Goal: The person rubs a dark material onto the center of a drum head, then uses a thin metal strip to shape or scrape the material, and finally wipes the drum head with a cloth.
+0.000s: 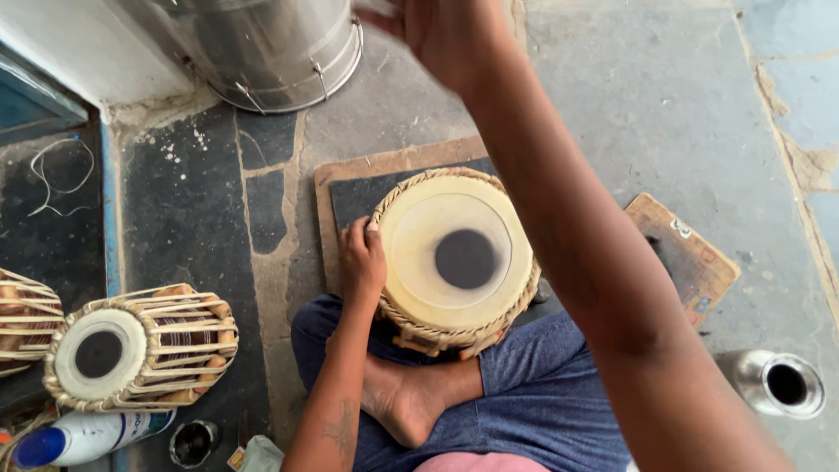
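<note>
A tabla drum (456,258) with a pale skin and a black centre spot stands upright between my crossed legs, on a dark pad. My left hand (362,260) grips its braided rim on the left side. My right hand (446,31) is raised high at the top of the view, blurred, with the forearm crossing over the drum's right side. Whether the raised hand holds something cannot be seen; its fingers run out of frame.
A second tabla (140,348) lies on its side at the left, with part of another drum (24,319) beside it. A large steel container (271,48) stands at the top. A steel cup (780,383), a wooden board (690,258) and a white bottle (87,435) lie around.
</note>
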